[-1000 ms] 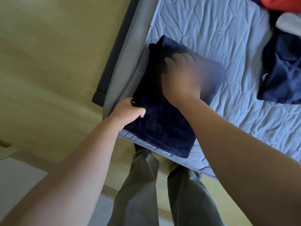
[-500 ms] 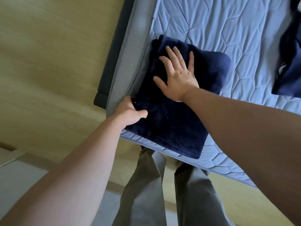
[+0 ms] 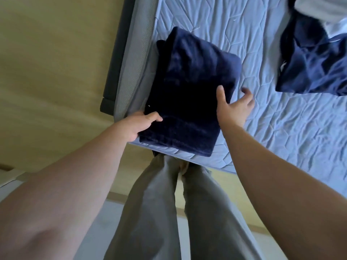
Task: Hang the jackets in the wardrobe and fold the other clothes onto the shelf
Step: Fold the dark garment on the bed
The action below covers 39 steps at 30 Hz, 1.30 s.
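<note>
A folded dark navy garment [image 3: 191,94] lies on the near left corner of the blue quilted mattress [image 3: 281,128]. My left hand [image 3: 139,124] grips the garment's near left edge, thumb on top and fingers tucked under it. At the garment's right edge sits my right hand [image 3: 232,107]: its thumb lies on the fabric and its fingers are spread loosely over the mattress beside it. A crumpled blue garment [image 3: 315,62] lies at the far right of the bed.
White cloth [image 3: 323,10] shows at the top right corner above the blue garment. The mattress's grey side and dark bed frame [image 3: 112,76] run along the left. Wooden floor [image 3: 52,72] lies left of the bed. My grey-trousered legs [image 3: 169,212] stand against the bed's near edge.
My right hand has slid off the top of the folded navy garment to its right edge. My left hand keeps its hold on the left edge.
</note>
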Available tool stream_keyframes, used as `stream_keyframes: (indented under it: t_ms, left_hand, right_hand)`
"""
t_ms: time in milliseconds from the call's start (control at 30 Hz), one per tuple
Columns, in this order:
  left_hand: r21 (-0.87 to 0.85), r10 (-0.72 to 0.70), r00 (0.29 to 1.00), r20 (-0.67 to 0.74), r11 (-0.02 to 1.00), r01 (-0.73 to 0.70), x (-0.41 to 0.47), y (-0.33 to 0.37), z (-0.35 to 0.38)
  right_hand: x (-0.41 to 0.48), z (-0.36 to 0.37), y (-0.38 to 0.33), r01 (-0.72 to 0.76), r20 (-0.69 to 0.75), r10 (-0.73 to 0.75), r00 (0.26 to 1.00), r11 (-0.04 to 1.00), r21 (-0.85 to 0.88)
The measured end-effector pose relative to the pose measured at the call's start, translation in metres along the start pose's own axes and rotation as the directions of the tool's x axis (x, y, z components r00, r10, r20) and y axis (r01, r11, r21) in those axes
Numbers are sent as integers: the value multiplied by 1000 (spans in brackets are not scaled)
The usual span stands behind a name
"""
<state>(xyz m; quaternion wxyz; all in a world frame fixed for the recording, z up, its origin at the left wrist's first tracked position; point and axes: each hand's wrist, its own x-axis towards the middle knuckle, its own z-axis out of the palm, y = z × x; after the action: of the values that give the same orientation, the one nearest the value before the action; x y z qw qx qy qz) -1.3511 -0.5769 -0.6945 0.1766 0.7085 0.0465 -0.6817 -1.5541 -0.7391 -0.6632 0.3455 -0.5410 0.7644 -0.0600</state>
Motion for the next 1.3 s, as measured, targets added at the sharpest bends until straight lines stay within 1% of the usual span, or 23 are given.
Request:
stream_keyframes:
  t_ms: [33,67,100,133,200,233,267,300,333,433,533,600,733,800,867,1000,1100,1167,1267,1300]
  left_hand:
    - [-34,-27,1000,10,999,27,0,-1,0]
    - [-76,-49,998,33,996,52,2,-2,-1]
    - [-113,-72,995,64,990,79,5,-6,-1]
    - [-152,-85,992,89,984,98,7,-10,-1]
    - [-235,-38,994,101,970,61,3,-14,2]
    - [-268,-14,995,99,963,40,-1,-14,5]
    - [-292,5,995,98,956,24,-8,-12,8]
    - [-310,27,995,94,951,4,-17,-9,9]
    - [-327,51,995,83,945,-21,-29,-4,10]
    - [-379,113,993,47,921,-87,-81,20,11]
    - [-442,154,988,29,888,-125,-155,43,11]
    - [-463,171,985,15,875,-144,-207,52,10]
    - [-539,209,977,-45,818,-200,-317,44,0]
    - [-601,232,969,-82,765,-233,-366,31,-8]
    - [-658,235,960,-153,700,-276,-410,15,-18]
    - [-734,243,924,-297,561,-383,-484,-18,-38]
    - [-773,216,891,-400,443,-454,-535,-46,-53]
    - [-787,179,860,-478,347,-510,-568,-64,-67]
    - [-760,160,793,-588,228,-609,-619,-89,-97]
    - [-744,152,769,-620,196,-639,-633,-98,-108]
  right_hand:
    - [-2,-1,15,-236,137,221,966,966,106]
    - [-5,-1,31,-435,310,375,874,888,151]
    - [-10,-2,46,-560,454,452,768,818,133]
    - [-15,-3,60,-624,553,482,680,776,91]
    - [-23,-3,77,-676,682,464,565,735,60]
    - [-25,-4,80,-706,742,424,520,702,94]
    - [-27,-9,77,-733,786,372,494,665,146]
    - [-30,-17,71,-746,805,329,493,635,198]
    - [-31,-27,62,-746,805,303,509,622,237]
    - [-37,-73,24,-690,769,264,582,660,296]
    - [-53,-134,-29,-600,731,249,635,755,264]
    - [-71,-173,-67,-525,719,233,654,825,210]
    - [-125,-239,-130,-414,740,246,626,909,49]
    - [-155,-264,-159,-321,771,201,604,947,4]
    - [-183,-282,-187,-210,793,138,594,978,-13]
    - [-233,-300,-247,19,843,14,538,999,-29]
    - [-280,-301,-296,198,869,-104,483,980,8]
    - [-316,-299,-326,288,892,-165,421,957,41]
    - [-375,-293,-370,366,928,-223,299,925,104]
    - [-393,-291,-383,392,932,-241,272,912,121]
